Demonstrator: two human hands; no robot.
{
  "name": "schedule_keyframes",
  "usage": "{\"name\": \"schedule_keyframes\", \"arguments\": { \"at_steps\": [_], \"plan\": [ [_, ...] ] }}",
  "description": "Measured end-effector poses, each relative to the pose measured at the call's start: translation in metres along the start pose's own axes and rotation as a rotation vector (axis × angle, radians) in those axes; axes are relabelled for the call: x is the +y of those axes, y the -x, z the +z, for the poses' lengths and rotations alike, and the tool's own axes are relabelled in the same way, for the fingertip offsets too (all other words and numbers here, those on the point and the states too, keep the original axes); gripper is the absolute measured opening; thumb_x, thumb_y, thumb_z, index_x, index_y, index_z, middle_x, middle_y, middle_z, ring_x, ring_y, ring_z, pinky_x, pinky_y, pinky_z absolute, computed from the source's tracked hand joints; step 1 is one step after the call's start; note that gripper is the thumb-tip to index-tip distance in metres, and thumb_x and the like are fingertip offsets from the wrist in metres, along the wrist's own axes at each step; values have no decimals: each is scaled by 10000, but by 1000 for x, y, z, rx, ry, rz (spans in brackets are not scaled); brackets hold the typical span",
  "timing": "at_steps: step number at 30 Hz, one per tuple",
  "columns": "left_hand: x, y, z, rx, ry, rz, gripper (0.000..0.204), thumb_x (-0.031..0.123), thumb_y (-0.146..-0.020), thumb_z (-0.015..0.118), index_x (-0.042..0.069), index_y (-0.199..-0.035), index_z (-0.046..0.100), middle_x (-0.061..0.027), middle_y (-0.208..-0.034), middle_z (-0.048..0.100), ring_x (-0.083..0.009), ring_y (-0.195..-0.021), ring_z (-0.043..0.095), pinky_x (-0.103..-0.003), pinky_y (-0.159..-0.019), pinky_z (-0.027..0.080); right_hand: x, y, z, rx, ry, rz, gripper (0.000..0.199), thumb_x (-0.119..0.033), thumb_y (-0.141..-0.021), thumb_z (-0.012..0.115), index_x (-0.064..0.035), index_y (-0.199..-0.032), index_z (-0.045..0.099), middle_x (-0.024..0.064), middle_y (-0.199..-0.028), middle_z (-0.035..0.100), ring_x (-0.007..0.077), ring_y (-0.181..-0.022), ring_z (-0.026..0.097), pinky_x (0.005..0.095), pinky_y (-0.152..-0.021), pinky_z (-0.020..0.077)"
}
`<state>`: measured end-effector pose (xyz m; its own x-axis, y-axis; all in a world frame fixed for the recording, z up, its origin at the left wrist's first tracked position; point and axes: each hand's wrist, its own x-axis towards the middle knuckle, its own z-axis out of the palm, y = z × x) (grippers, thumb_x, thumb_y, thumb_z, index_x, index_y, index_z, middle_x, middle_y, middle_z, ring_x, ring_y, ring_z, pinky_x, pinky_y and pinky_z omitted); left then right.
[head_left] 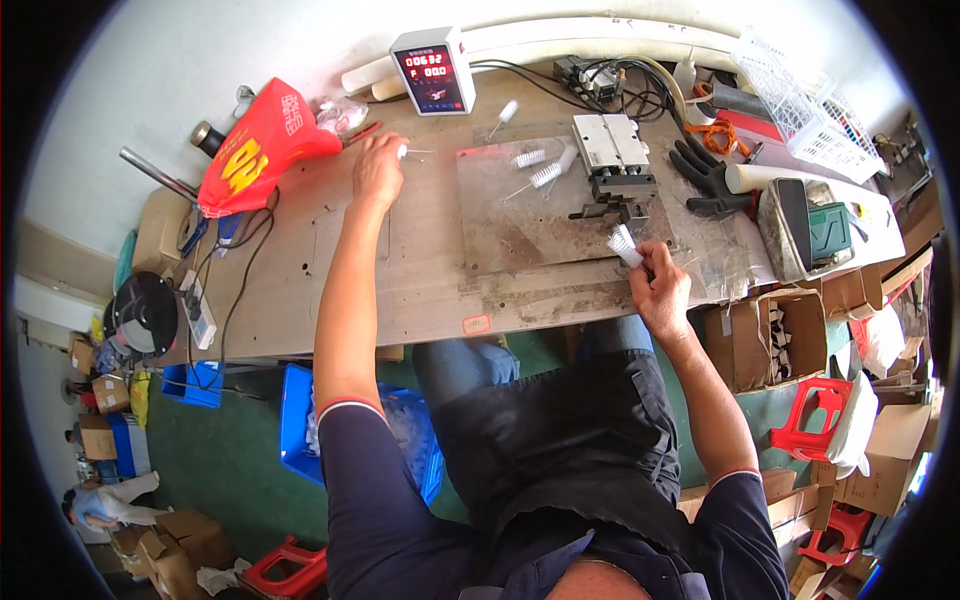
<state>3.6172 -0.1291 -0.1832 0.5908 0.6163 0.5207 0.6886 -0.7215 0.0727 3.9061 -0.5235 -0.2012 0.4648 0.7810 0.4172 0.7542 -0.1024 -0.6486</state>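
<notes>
at the workbench (pixel 300 290), the right hand (pixel 660 290) has fingers clamped on a white bristled brush (pixel 624 243) at four o'clock of the metal press (pixel 615 160); the left hand (pixel 378 172) pinches a thin white stick (pixel 403 152) at ten o'clock. a steady, square feed looks wise.

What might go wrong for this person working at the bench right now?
The right hand holds a small white brush close to the metal press fixture; fingers might get pinched there. The left hand reaches far out, so the loose brushes on the metal plate might get knocked off.
</notes>
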Motion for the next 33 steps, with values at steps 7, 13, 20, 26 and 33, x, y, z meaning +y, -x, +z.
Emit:
{"name": "schedule_keyframes", "arguments": {
  "at_steps": [7,13,20,26,33],
  "plan": [
    [-8,-7,7,-4,-181,62,161,24,-884,598,72,-1037,613,-121,-1065,656,-323,-1095,599,-436,-894,492,-2,2,3,12,-39,-8,261,4,-838,619,-59,-1089,581,146,-748,663,316,-667,692,369,-642,541],
    [-9,51,-38,266,176,-404,165,79,-916,626,68,-1080,643,-171,-999,702,-361,-976,681,-462,-857,518,2,2,-2,24,-72,47,240,-1,-868,615,-47,-1103,594,158,-788,689,274,-705,716,336,-670,545],
    [-27,104,-81,185,-20,-399,279,145,-879,707,73,-1144,657,-149,-998,720,-353,-961,691,-446,-855,531,2,0,1,-7,-85,11,229,-8,-888,610,-39,-1115,598,132,-786,692,198,-703,684,312,-677,527],
    [149,116,-79,156,786,-328,212,259,-974,685,75,-1078,701,-82,-923,724,-174,-790,669,-328,-732,540,-39,3,-4,-148,-621,271,146,-51,-964,598,-15,-1105,586,-8,-739,610,44,-667,488,222,-625,394],
    [276,120,-67,-179,1826,-555,313,235,-1027,624,34,-1266,603,-60,-1100,665,-119,-958,635,-313,-773,544,-89,17,4,-260,-909,327,152,-51,-974,610,-3,-1117,596,17,-814,631,53,-695,536,207,-587,389]
  ]
}}
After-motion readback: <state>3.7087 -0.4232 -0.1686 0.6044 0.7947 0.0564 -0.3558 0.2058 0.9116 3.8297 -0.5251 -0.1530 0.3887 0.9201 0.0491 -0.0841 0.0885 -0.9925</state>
